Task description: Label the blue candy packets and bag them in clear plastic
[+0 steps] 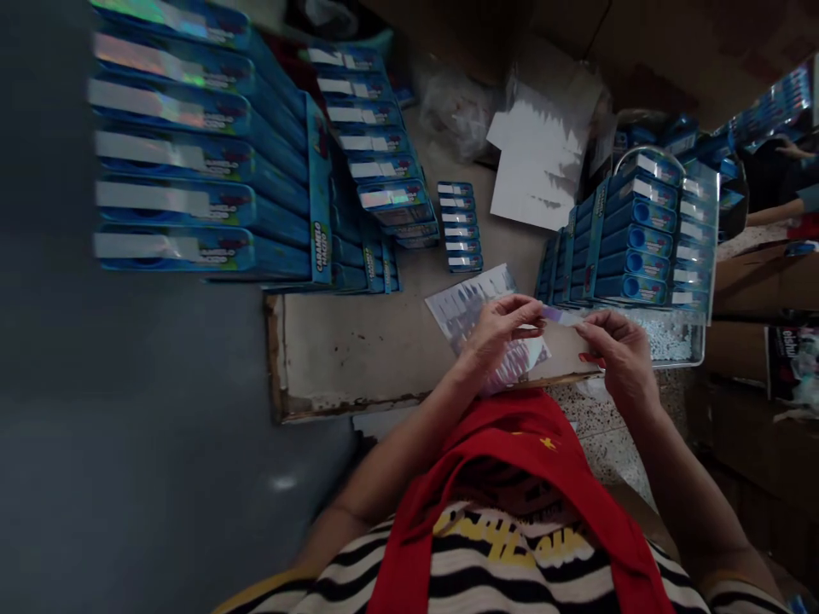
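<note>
A small sticker strip (560,316), pale with a purplish sheen, is stretched between my two hands. My left hand (502,333) pinches its left end, above a sheet of shiny stickers (461,305) lying on the table. At the strip's other end, my right hand (615,345) grips it between thumb and fingers. Just beyond the right hand stands a stack of blue boxes (646,239); several of their ends show round openings, others bear pale labels. A short row of blue boxes (459,228) lies behind the sticker sheet.
Tall stacks of labelled blue boxes (172,153) rise at the left, more (377,145) behind them. Torn white backing sheets (537,162) and crumpled clear plastic (457,107) lie at the back. A clear tray (696,350) holds small pale pieces. Another person's arm (777,211) shows far right.
</note>
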Motion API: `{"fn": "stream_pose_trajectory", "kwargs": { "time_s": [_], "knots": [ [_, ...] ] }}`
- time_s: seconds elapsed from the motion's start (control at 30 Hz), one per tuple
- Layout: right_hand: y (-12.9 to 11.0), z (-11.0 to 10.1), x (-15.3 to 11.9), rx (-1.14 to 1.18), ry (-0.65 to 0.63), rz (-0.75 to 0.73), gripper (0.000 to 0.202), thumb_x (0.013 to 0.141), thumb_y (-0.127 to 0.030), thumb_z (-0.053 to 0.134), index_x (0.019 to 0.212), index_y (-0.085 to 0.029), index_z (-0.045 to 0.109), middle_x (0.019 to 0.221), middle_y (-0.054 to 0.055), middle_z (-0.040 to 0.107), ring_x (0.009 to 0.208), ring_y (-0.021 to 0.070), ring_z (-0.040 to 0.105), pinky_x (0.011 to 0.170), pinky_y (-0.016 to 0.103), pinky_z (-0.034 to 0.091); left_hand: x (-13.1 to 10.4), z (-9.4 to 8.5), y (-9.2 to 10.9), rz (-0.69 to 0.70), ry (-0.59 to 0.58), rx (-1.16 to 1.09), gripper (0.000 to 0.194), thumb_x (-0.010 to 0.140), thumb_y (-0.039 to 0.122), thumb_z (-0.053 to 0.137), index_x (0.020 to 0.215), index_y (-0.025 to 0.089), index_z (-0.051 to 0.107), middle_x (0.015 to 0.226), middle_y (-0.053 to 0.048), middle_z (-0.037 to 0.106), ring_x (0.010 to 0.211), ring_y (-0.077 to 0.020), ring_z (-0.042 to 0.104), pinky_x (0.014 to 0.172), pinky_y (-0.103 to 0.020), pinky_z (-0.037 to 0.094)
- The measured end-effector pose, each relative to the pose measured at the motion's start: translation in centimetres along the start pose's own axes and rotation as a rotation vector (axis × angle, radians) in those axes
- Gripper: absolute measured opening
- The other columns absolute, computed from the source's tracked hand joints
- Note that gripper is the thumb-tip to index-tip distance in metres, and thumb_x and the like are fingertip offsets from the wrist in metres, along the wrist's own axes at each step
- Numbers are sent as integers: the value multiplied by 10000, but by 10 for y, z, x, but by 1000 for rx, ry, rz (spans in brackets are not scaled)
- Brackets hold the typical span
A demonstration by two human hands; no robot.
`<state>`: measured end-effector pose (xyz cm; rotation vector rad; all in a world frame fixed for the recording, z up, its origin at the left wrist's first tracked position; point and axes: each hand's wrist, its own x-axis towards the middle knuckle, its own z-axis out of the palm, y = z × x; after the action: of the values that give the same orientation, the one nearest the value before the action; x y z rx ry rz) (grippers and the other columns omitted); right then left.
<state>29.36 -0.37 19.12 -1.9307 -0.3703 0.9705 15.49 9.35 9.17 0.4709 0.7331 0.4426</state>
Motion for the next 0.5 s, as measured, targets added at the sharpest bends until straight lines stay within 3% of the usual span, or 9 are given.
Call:
{"fn": "stream_pose_trajectory", "kwargs": {
  "time_s": [0.13,0.27,0.37,0.5],
  "knots": [
    [-10,-9,-10,-127,55,-102,361,707,-511,909,742,-202,726,547,-57,536,501,84,448,462,213,348,-4,20,13,86,42,100,448,589,491,1004,745,178,725,692,-3,690,616,-116,632,594,-235,542],
    [-45,-26,-12,-266,162,-251,344,776,-520,869,746,-199,747,544,-54,499,516,84,405,472,228,346,-1,53,36,199,26,134,359,658,457,958,727,178,742,658,0,684,593,-102,609,602,-231,538],
    [-76,-45,14,-337,221,-335,317,786,-510,859,768,-209,762,567,-38,532,528,98,444,474,243,373,21,83,55,279,11,145,337,656,443,949,712,183,742,653,-6,688,590,-109,614,598,-241,548],
    [-101,-67,78,-358,165,-342,264,768,-450,851,734,-207,751,605,-17,579,536,106,463,486,266,349,69,113,75,293,14,141,288,655,359,938,683,174,719,664,-6,693,577,-100,617,580,-234,543]
  ]
}}
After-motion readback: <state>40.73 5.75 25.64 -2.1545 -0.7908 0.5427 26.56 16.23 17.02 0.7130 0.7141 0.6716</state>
